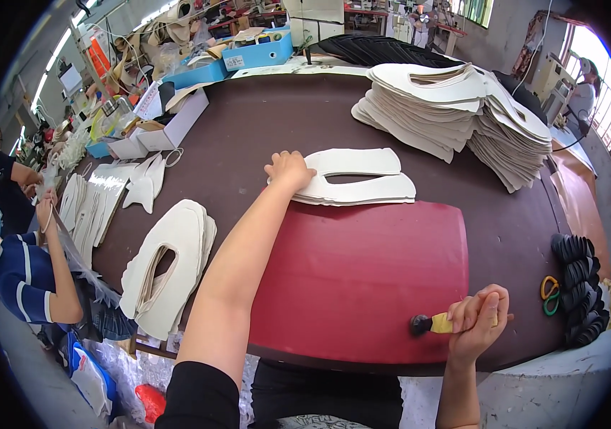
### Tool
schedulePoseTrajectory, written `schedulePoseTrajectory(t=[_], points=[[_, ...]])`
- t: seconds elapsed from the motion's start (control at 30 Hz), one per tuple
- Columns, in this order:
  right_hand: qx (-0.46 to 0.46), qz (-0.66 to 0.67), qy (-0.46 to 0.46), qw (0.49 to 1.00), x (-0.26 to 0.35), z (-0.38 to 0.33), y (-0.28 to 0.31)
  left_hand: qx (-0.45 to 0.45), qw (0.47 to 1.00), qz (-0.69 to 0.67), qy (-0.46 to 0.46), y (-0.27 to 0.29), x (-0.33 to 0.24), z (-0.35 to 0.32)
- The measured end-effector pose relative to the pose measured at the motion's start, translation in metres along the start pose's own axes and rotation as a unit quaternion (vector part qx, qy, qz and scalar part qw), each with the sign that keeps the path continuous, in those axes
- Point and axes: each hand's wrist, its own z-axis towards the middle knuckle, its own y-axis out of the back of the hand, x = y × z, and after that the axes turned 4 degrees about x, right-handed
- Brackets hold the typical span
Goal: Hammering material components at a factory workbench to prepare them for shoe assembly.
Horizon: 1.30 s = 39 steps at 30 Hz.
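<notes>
A: Head view: what're the hands on?
B: L hand [291,171] is on the L end of the white U-shaped pcs [384,191], lying mid-table along the far edge of the red sheet [363,279]. Fingers bent; can't tell if gripping or just pressing. R hand [477,318] is closed round a brush [441,324], yellow handle, dark tip over the sheet's near R part. Can't tell if the tip touches.
A: What's around / in the way?
B: Far R, big white stack [420,107], w/ a black pile [384,51] behind. Nr the R edge, scissors [550,295] w/ orange & green loops, just beside black curved pcs [580,297]. L side: holed white stack [195,236] nr the L forearm; past it white strips [105,200] & a white box [180,121]. Blue box [259,51] at the back. Co-worker [27,279] in a striped top on the L.
A: Edges, room?
B: Near edge of the table [270,107] runs just below the red sheet. Open brown top btwn white box & big white stack, plus a strip btwn red sheet & scissors. Tight btwn L forearm & holed white stack.
</notes>
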Motion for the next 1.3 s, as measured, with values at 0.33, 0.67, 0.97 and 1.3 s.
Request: schedulePoseTrajectory(t=[0.33, 0.67, 0.97, 1.3], points=[[-0.008, -0.008, -0.002, 1.0, -0.001, 0.003, -0.001, -0.047, 0.998, 0.017, -0.035, -0.002, -0.005, -0.004], [-0.155, -0.018, -0.064, 0.986, 0.009, 0.02, -0.042, -0.167, 0.867, -0.376, -0.28, 0.11, -0.012, -0.124], [0.134, 0.054, -0.044, 0.989, 0.009, 0.02, 0.004, -0.086, 0.955, 0.013, -0.283, 0.033, 0.094, -0.228], [0.379, -0.211, -0.153, 0.888, 0.021, -0.006, -0.069, 0.037, 0.775, -0.12, -0.62, -0.002, 0.033, -0.245]])
